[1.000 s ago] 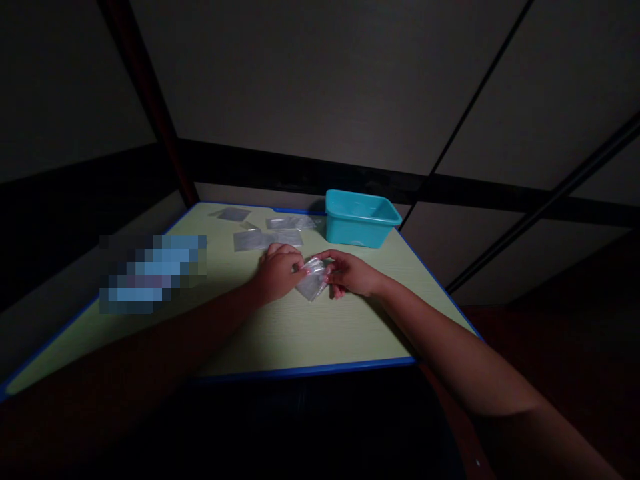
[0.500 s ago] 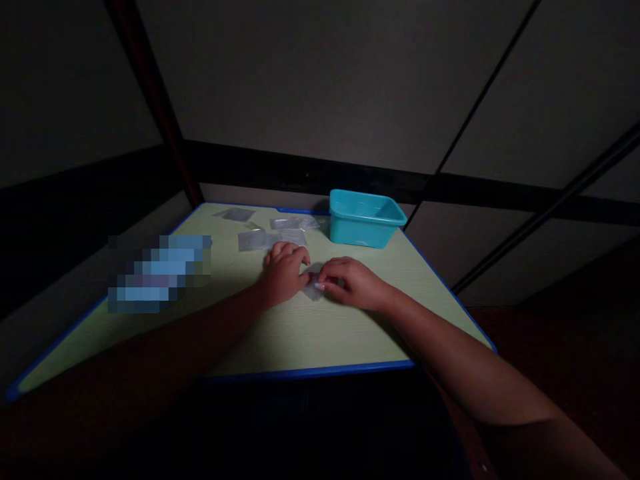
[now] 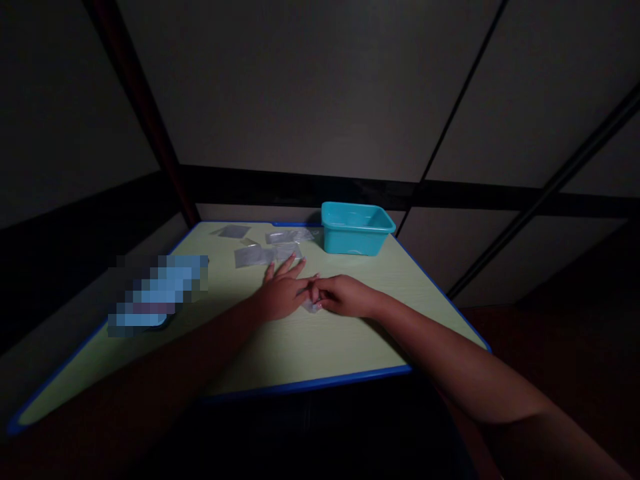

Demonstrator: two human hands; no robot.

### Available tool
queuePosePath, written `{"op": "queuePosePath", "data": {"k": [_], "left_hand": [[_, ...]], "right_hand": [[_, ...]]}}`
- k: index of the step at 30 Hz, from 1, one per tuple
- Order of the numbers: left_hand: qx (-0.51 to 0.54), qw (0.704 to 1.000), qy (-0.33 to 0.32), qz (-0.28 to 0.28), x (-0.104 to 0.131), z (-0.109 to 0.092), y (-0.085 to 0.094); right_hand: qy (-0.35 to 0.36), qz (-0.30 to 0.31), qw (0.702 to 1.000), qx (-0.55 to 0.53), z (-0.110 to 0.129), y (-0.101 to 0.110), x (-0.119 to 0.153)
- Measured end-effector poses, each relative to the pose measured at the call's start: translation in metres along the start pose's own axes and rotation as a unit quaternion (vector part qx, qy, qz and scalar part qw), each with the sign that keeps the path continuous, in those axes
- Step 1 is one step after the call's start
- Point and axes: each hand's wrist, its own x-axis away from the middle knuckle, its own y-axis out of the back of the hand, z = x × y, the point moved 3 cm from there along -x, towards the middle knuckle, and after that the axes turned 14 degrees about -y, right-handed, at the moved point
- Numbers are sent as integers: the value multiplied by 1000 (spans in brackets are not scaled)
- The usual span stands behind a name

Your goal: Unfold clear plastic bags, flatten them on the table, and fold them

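My left hand (image 3: 283, 297) lies low over the table with its fingers stretched and spread. Its innermost digit reaches to the fingers of my right hand (image 3: 346, 295), which are curled in a pinch. Beneath the two hands is a small clear plastic bag (image 3: 310, 306), mostly covered by them; the right fingertips pinch at it. Just past the left fingertips, more flat clear bags (image 3: 253, 257) lie on the table, one of them (image 3: 289, 251) close to those fingertips.
A turquoise plastic basket (image 3: 353, 241) stands at the table's back right. Further clear bags (image 3: 287, 237) and a greyish one (image 3: 234, 231) lie towards the back. A blurred-out blue item (image 3: 167, 287) is at the left. The pale table (image 3: 325, 347) has a blue edge.
My left fingers have straightened and spread out from a curled pose. The right hand stays at the bag, its fingers now meeting the left hand. The view has tilted slightly.
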Motion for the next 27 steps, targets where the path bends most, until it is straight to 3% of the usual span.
{"op": "queuePosePath", "data": {"k": [8,14,23,27], "left_hand": [[-15,999,-9,41,4,6,2],[-15,998,-11,52,6,9,0],[-30,998,-7,55,7,11,-1],[8,998,-53,38,6,12,-1]], "right_hand": [[-21,-4,999,48,0,-4,-3],[-11,-63,984,169,4,-9,-9],[-4,-29,992,125,4,-13,-14],[6,-24,993,119,1,-13,-13]]}}
